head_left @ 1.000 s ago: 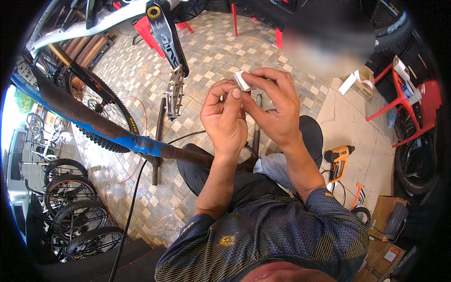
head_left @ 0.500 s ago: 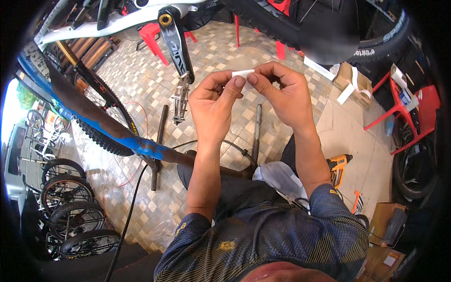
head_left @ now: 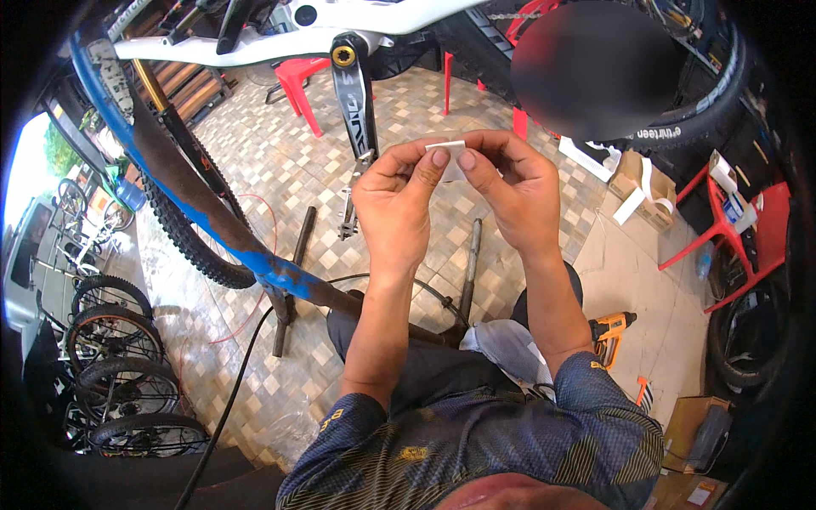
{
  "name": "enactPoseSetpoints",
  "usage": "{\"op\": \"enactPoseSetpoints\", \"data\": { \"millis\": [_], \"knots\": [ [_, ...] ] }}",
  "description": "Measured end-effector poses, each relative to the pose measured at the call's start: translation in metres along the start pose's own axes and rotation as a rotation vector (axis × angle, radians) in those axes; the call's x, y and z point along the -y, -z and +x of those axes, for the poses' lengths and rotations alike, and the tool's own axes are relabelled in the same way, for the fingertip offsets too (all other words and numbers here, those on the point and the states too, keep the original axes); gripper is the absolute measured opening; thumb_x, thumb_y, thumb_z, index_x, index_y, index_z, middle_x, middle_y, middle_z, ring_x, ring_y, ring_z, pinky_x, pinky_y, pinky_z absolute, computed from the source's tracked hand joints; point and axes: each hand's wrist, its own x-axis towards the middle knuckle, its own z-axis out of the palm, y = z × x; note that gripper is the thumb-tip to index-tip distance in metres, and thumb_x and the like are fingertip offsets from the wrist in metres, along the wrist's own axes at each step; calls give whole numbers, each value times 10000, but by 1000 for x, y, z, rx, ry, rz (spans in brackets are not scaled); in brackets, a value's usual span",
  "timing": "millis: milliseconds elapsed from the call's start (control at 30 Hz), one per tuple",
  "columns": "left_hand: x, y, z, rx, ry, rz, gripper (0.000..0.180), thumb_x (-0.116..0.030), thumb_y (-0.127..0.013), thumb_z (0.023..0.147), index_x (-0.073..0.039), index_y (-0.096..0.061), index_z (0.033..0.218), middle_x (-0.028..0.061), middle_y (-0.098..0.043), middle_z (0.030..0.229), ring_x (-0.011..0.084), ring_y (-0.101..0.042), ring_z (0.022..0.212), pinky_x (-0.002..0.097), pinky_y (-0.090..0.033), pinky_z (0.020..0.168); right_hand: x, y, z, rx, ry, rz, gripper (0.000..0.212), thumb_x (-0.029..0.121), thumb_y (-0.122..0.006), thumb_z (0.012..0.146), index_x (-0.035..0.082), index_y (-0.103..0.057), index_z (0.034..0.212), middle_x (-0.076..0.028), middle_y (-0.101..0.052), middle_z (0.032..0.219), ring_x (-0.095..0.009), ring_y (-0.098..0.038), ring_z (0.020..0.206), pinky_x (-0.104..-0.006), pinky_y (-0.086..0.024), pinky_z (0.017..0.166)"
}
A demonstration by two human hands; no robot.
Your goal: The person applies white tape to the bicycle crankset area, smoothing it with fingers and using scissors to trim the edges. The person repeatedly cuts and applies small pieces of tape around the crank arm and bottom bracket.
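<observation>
A small white piece, like paper or backed film, is pinched between my two hands, in front of the bicycle. My left hand is closed, its thumb and forefinger gripping the piece's left side. Thumb and bent fingers of my right hand close on its right side. Just beyond my left hand hang the black crank arm and metal pedal of the white-framed bicycle.
A blue and brown stand tube slants across the left, its metal legs on the tiled floor. To the right are a cardboard box with white strips, a red chair and an orange power tool. Several bicycles stand far left.
The white piece has tilted and shows more of its face below my thumbs. My hands sit slightly lower in view, and the bicycle appears shifted to the right.
</observation>
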Motion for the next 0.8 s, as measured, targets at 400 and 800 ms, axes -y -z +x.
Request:
{"op": "enactPoseSetpoints", "data": {
  "millis": [400,800],
  "knots": [
    [-48,14,56,-130,-418,424,263,-58,-717,962,45,-676,1201,106,-728,1051,142,-665,955,283,-551,816,32,-25,92,-14,626,-663,173,225,-788,890,63,-779,951,-80,-699,882,-248,-615,828,-360,-475,802],
    [-64,77,217,-17,-815,932,383,-112,-633,978,-59,-601,1356,162,-628,1343,346,-568,1295,435,-402,1133,28,-70,210,145,577,-1147,213,259,-780,833,72,-760,731,-184,-685,871,-392,-614,953,-501,-483,842]
  ]
}}
